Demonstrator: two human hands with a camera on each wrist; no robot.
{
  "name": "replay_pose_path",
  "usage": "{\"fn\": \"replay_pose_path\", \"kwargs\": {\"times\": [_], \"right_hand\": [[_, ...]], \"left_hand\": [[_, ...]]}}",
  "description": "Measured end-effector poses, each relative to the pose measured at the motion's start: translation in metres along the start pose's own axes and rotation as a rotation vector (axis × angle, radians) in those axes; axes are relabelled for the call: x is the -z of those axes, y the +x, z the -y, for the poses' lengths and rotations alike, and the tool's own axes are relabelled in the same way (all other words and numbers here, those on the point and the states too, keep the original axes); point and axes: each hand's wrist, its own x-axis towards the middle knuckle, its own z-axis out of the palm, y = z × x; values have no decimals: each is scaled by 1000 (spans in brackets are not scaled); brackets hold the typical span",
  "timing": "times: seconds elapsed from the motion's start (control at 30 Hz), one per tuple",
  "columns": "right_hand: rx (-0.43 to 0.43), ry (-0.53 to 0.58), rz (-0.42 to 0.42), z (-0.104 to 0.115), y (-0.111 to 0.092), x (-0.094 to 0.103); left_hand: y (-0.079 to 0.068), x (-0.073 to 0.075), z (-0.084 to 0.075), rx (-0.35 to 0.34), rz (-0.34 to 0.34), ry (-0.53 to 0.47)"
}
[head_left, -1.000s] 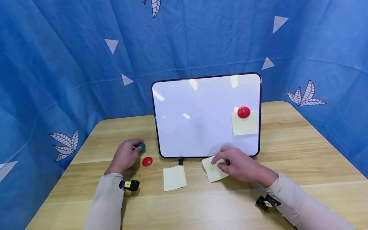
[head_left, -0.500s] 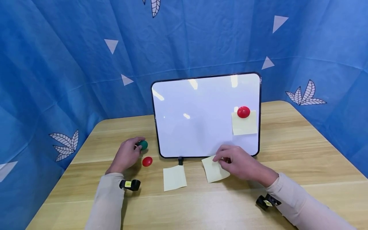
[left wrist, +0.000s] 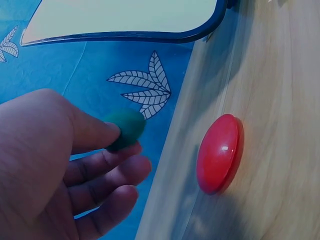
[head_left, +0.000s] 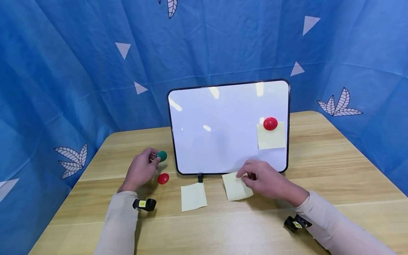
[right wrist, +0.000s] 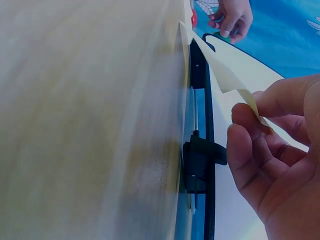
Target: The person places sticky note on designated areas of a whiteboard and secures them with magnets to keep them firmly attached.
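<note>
The left hand (head_left: pixel 140 171) is clamped on a round, glossy green magnet (head_left: pixel 161 156); thumb and index finger pinch its rim, and the other three fingers curl loosely below. The green magnet is located just left of the whiteboard's lower left corner, apart from the frame. The right hand (head_left: pixel 264 179) is clamped on a square, pale yellow paper note (head_left: pixel 237 187), with thumb and fingertips together on its right edge. This note is tilted in front of the whiteboard's lower edge, right of centre (whether its near edge touches the bench cannot be told).

A domed, glossy red magnet (head_left: pixel 163 178) lies on the bench near the left hand, on the near side of the green magnet. A second square, pale yellow paper note (head_left: pixel 193 197) lies between the red magnet and the pinched note, near a small black foot (head_left: pixel 200 178) under the board.

The rectangular whiteboard with a thin black frame (head_left: pixel 220 131) stands on the light wood-grain bench (head_left: pixel 223 233), beyond both hands. At its right side, an oval red magnet (head_left: pixel 270 124) overlaps the top edge of a third pale yellow note (head_left: pixel 271 140). A blue fabric curtain with white leaf and triangle prints (head_left: pixel 79 39) hangs behind the bench.
</note>
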Motion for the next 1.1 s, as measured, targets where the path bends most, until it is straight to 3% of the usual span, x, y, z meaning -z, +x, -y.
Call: {"fn": "replay_pose_path", "kwargs": {"times": [0.6, 0.9, 1.1], "right_hand": [[29, 9, -50, 0, 1, 1], [30, 6, -87, 1, 1, 2], [35, 10, -103, 1, 1, 2]], "left_hand": [[-2, -1, -6, -31, -75, -133], [0, -3, -15, -53, -70, -224], [-3, -4, -22, -80, -132, -211]]}}
